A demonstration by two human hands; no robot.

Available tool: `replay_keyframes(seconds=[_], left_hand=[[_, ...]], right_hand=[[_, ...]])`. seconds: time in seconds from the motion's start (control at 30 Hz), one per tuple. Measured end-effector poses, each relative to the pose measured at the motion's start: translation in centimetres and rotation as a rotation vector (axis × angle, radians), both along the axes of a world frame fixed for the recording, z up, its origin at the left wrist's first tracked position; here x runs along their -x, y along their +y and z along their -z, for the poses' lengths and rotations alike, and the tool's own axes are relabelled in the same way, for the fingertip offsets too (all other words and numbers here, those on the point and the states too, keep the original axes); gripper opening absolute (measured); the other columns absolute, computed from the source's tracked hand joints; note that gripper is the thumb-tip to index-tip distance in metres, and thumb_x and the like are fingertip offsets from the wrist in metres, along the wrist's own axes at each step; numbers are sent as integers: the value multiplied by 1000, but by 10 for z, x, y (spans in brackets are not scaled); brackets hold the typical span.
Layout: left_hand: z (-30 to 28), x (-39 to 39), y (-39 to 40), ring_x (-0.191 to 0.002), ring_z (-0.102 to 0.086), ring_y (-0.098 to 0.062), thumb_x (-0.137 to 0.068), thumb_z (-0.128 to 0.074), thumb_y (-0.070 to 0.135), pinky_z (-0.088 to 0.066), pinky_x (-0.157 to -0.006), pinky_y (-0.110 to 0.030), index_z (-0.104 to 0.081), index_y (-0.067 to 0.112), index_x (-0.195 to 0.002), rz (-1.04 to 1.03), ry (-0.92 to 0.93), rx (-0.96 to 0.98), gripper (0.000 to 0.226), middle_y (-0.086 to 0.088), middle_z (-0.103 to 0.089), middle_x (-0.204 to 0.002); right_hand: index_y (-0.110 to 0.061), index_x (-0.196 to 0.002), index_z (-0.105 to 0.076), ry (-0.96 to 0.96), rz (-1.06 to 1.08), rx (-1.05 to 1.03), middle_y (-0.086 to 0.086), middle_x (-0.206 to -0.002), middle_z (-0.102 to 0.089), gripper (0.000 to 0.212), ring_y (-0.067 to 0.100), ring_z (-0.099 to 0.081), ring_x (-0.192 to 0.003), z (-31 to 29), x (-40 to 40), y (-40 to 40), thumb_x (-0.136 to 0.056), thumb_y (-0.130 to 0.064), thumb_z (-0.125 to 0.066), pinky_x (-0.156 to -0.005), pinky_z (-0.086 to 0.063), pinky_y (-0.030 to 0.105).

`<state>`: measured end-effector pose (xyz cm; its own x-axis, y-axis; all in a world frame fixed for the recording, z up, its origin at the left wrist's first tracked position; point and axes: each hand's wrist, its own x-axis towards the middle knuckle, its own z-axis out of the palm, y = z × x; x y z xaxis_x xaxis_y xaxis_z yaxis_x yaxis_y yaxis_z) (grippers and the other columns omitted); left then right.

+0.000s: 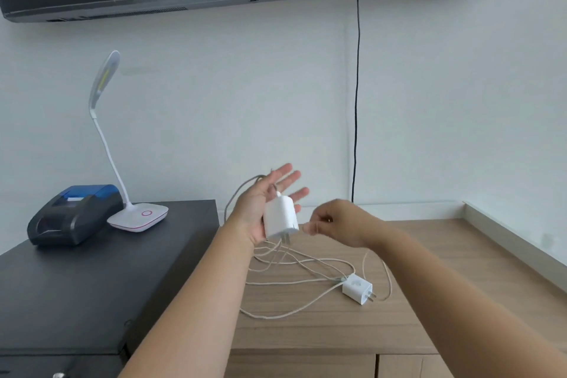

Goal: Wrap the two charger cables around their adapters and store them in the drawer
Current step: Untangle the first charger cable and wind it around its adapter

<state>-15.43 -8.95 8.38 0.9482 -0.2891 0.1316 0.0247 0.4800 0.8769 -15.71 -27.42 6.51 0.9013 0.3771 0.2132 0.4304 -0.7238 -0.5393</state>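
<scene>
My left hand (pixel 260 202) is raised above the wooden counter (pixel 429 285), palm toward me, holding a large white adapter (pixel 280 219) with its prongs pointing down. Its fingers are spread behind the adapter. A whitish cable loops over the back of that hand and trails down into a loose tangle (pixel 282 267) on the counter. My right hand (pixel 336 224) is just right of the adapter, fingers pinched, apparently on a thin cable strand. A second, smaller white adapter (pixel 357 288) lies on the counter, its cable plugged in.
A black cabinet top (pixel 76 294) to the left carries a black and blue printer (pixel 73 215) and a white desk lamp (pixel 138 216). A black cord (pixel 356 101) hangs down the wall from a mounted screen. Drawer fronts (pixel 306 367) show below the counter edge.
</scene>
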Motion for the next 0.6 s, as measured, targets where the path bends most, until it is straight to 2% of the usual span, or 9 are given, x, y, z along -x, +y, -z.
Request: replay_keyframes(seconds=[0.07,0.17,0.23,0.3,0.4,0.5,0.53,0.6], left_hand=[[5,4,-2,-99,-71,-27,-94,-54,35,-58,-63,-28,-62,21,-128,52,64,-109,38,-2,-65,-129],[8,8,-3,-94,-71,-31,-88,-63,32,-56,-59,-28,-67,15,-123,99,116,-279,38,-6,-71,-115],[11,10,-3,-85,-72,-27,-92,-60,30,-56,-58,-29,-67,11,-117,131,108,-407,33,-7,-73,-97],[14,12,-2,-66,-67,-21,-96,-55,25,-56,-56,-31,-67,7,-106,156,110,-464,24,-5,-67,-75],[16,14,6,-58,-59,-16,-98,-52,24,-54,-55,-32,-63,8,-91,199,93,-428,20,-1,-54,-63],[14,17,22,-56,-56,-13,-98,-51,25,-54,-54,-30,-65,9,-92,174,83,-296,21,2,-51,-61],[14,17,29,-55,-56,-11,-96,-53,26,-53,-52,-29,-66,9,-94,159,73,-244,21,3,-50,-61],[14,13,45,-53,-55,-9,-82,-73,29,-53,-50,-26,-67,12,-90,155,38,-82,20,5,-49,-60]], right_hand=[[-27,-65,-61,-64,14,-83,-2,-62,-57,25,10,-43,-54,-11,-3,0,-86,-40,-67,-56,-37,24],[-21,-66,-62,-123,43,-166,-4,-57,-46,27,10,-38,-51,-18,-5,-2,-82,-40,-72,-52,-33,23],[-18,-67,-64,-123,50,-207,-7,-53,-41,29,8,-35,-48,-19,-7,-5,-76,-42,-77,-49,-30,21],[-14,-68,-65,-97,47,-264,-9,-49,-37,30,7,-31,-46,-20,-8,-9,-72,-40,-81,-47,-27,20],[-12,-69,-64,17,14,-408,-10,-47,-36,26,7,-30,-44,-22,-10,-24,-75,-31,-81,-43,-25,19],[-11,-72,-65,92,41,-558,-7,-50,-37,19,9,-28,-45,-18,-12,-52,-82,-24,-74,-41,-22,18],[-10,-74,-66,98,63,-616,-5,-52,-37,17,10,-27,-46,-15,-14,-64,-84,-22,-72,-41,-21,19],[-8,-80,-69,110,119,-711,-1,-59,-36,14,10,-28,-48,-8,-19,-85,-86,-21,-69,-42,-20,20]])
